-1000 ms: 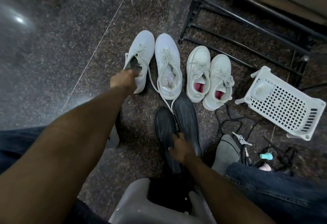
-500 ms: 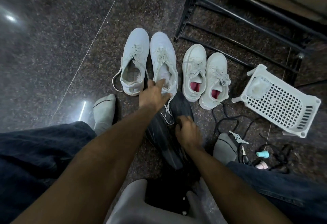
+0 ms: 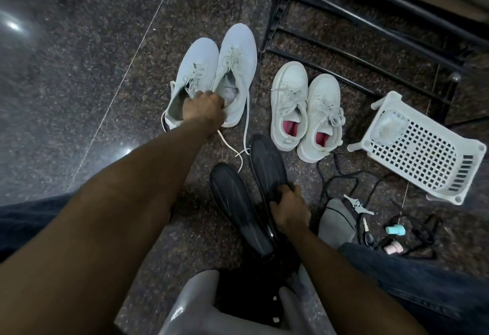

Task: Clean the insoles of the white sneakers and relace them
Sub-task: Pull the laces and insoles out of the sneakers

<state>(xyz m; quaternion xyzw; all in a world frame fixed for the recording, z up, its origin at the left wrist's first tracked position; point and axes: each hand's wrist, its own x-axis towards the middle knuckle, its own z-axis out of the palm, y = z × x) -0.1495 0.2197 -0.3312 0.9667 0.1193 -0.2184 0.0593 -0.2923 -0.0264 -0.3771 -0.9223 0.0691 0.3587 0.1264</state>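
Observation:
Two large white sneakers stand side by side on the floor, the left one point(image 3: 190, 75) and the right one point(image 3: 238, 51), with loose white laces trailing toward me. My left hand point(image 3: 203, 109) grips the inner collars of both sneakers at their openings. Nearer me lie two black insoles, one on the left point(image 3: 235, 210) and one on the right point(image 3: 267, 159). My right hand point(image 3: 289, 210) holds the right insole at its near end, fingers curled over it.
A smaller pair of white sneakers with pink insoles point(image 3: 304, 107) stands to the right. Beyond lie a white perforated basket point(image 3: 423, 149), a black metal rack point(image 3: 370, 30), keys point(image 3: 357, 205), a black cord point(image 3: 338, 178) and two small caps. A grey stool point(image 3: 198, 305) is below me.
My left hand went from the left sneaker's opening to the right sneaker's heel, and now grips both collars; the sneakers sit closer together. My right hand stays on the insoles.

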